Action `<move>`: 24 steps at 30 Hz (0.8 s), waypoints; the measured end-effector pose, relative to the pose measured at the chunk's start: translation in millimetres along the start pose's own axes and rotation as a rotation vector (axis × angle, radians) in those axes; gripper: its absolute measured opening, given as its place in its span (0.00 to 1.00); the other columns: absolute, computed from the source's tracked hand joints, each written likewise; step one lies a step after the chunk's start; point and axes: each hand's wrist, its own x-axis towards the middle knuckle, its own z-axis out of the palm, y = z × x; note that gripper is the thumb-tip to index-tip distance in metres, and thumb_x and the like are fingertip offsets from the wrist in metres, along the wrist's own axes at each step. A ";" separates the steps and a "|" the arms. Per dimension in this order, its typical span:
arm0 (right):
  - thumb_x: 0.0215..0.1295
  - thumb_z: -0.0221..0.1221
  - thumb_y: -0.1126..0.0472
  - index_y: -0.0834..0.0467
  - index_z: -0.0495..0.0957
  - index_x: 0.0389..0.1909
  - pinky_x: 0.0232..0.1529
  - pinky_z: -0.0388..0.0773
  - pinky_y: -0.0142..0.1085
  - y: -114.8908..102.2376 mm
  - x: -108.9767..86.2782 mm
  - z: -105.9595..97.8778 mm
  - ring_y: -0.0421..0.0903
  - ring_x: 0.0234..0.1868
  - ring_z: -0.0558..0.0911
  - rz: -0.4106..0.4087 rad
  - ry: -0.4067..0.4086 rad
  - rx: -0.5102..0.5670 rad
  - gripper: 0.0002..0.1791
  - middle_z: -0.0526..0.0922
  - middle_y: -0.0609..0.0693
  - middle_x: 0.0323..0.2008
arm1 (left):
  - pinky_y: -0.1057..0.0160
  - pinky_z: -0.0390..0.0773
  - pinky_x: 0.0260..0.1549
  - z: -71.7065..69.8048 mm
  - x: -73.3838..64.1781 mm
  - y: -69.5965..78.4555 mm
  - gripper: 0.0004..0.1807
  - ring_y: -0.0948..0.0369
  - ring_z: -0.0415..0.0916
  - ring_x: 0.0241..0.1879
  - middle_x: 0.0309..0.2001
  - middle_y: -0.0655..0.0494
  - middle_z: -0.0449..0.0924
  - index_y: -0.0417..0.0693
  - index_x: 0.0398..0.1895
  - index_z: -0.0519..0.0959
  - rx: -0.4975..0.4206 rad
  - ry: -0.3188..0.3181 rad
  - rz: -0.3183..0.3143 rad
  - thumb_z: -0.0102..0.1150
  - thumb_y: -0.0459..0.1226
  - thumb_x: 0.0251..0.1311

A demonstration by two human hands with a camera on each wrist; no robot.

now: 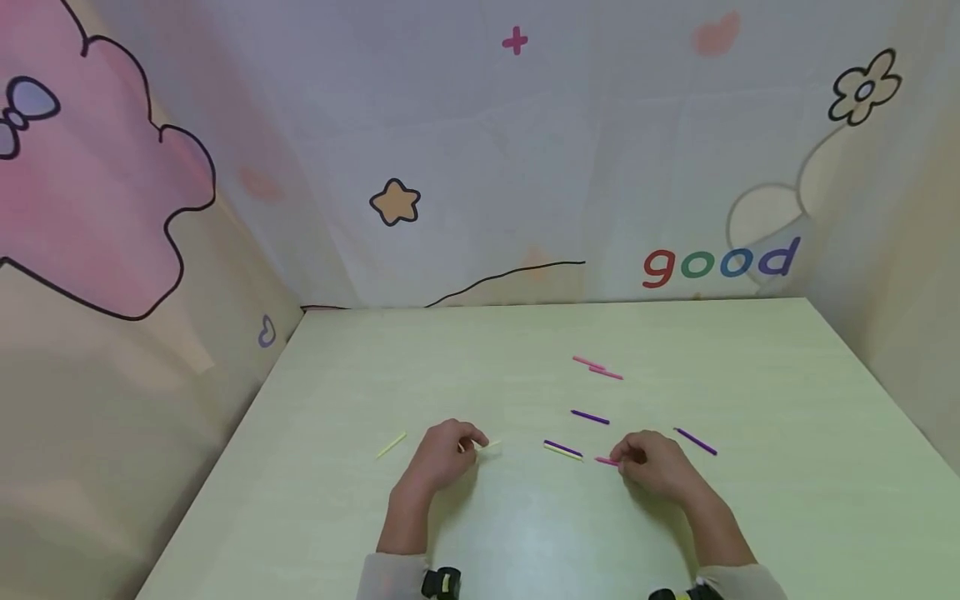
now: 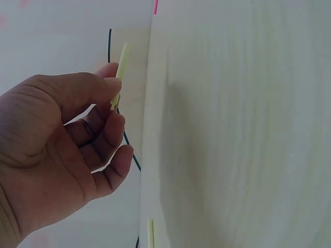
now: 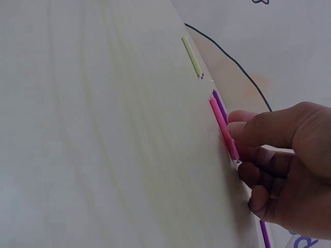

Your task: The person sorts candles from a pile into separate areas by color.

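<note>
My left hand (image 1: 444, 457) pinches a thin pale yellow stick (image 2: 122, 62) between thumb and forefinger, its other fingers loosely bent. The stick looks like a small candle and points away to the right in the head view. Close over the table, my right hand (image 1: 654, 467) grips a thin pink stick (image 3: 221, 121) by one end, with the other end showing past the fingertips. Just left of that pink stick lie a purple stick (image 1: 562, 447) and a yellow stick (image 1: 562, 452), side by side.
On the pale table (image 1: 300, 517), another yellow stick (image 1: 391, 446) lies left of my left hand. A purple stick (image 1: 590, 417) and two pink sticks (image 1: 606, 373) lie farther back. One more purple stick (image 1: 696, 442) is right of my right hand. A printed cloth (image 1: 465, 125) hangs behind.
</note>
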 end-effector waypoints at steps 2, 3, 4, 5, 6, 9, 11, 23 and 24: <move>0.52 0.61 0.72 0.58 0.81 0.30 0.38 0.71 0.42 1.3 -2.2 -1.5 0.45 0.32 0.73 -0.011 0.023 -0.021 0.07 0.76 0.45 0.27 | 0.64 0.69 0.28 -0.8 -3.3 -2.0 0.12 0.62 0.68 0.27 0.25 0.60 0.70 0.42 0.34 0.83 -0.005 0.005 -0.006 0.52 0.24 0.51; 0.51 0.62 0.72 0.59 0.81 0.30 0.39 0.72 0.43 1.6 -3.6 -2.7 0.46 0.33 0.74 -0.013 0.031 -0.030 0.07 0.76 0.46 0.28 | 0.64 0.69 0.28 -1.2 -4.8 -3.7 0.12 0.62 0.67 0.27 0.24 0.60 0.70 0.42 0.34 0.83 -0.007 0.013 -0.005 0.52 0.24 0.51; 0.51 0.62 0.72 0.59 0.81 0.30 0.40 0.72 0.44 1.8 -5.0 -3.8 0.47 0.34 0.75 -0.014 0.038 -0.039 0.07 0.77 0.47 0.30 | 0.64 0.69 0.28 -1.9 -5.9 -5.7 0.12 0.62 0.67 0.27 0.24 0.60 0.70 0.42 0.34 0.82 -0.001 0.026 0.005 0.52 0.24 0.50; 0.51 0.63 0.71 0.59 0.81 0.31 0.40 0.72 0.45 1.8 -6.0 -5.0 0.49 0.36 0.75 -0.015 0.042 -0.045 0.07 0.77 0.49 0.31 | 0.64 0.69 0.28 -2.7 -6.9 -7.4 0.12 0.62 0.67 0.27 0.24 0.60 0.69 0.42 0.34 0.82 0.001 0.038 0.005 0.52 0.24 0.50; 0.50 0.64 0.71 0.59 0.82 0.31 0.41 0.72 0.47 1.7 -6.8 -6.1 0.51 0.37 0.76 -0.012 0.044 -0.050 0.07 0.77 0.51 0.33 | 0.64 0.69 0.28 -3.8 -8.0 -9.2 0.12 0.62 0.67 0.27 0.24 0.60 0.69 0.42 0.33 0.82 0.003 0.050 0.011 0.52 0.24 0.50; 0.49 0.65 0.70 0.60 0.82 0.32 0.43 0.72 0.50 0.5 -8.6 -8.6 0.56 0.40 0.76 0.000 0.032 -0.062 0.08 0.75 0.55 0.37 | 0.64 0.69 0.28 -7.2 -11.0 -14.6 0.11 0.62 0.67 0.26 0.24 0.60 0.69 0.42 0.33 0.82 0.001 0.076 0.010 0.52 0.24 0.49; 0.48 0.65 0.69 0.60 0.82 0.32 0.43 0.71 0.51 -0.3 -8.9 -9.4 0.57 0.41 0.76 0.001 0.024 -0.070 0.09 0.75 0.56 0.38 | 0.64 0.69 0.27 -9.4 -13.0 -17.5 0.11 0.63 0.67 0.26 0.24 0.60 0.70 0.42 0.33 0.82 -0.006 0.084 0.000 0.52 0.24 0.49; 0.46 0.65 0.70 0.59 0.82 0.32 0.44 0.70 0.50 2.7 -6.5 -8.1 0.56 0.40 0.75 -0.019 0.013 -0.154 0.09 0.74 0.55 0.36 | 0.62 0.69 0.29 -20.1 -25.2 -33.7 0.11 0.62 0.68 0.26 0.23 0.60 0.69 0.44 0.32 0.82 -0.016 0.162 -0.081 0.52 0.25 0.49; 0.47 0.65 0.69 0.59 0.82 0.32 0.44 0.70 0.50 2.7 -6.6 -8.0 0.56 0.40 0.75 -0.015 0.011 -0.156 0.09 0.74 0.55 0.36 | 0.62 0.69 0.29 -20.8 -26.6 -35.3 0.11 0.62 0.68 0.26 0.23 0.60 0.69 0.44 0.32 0.82 -0.013 0.166 -0.083 0.52 0.25 0.49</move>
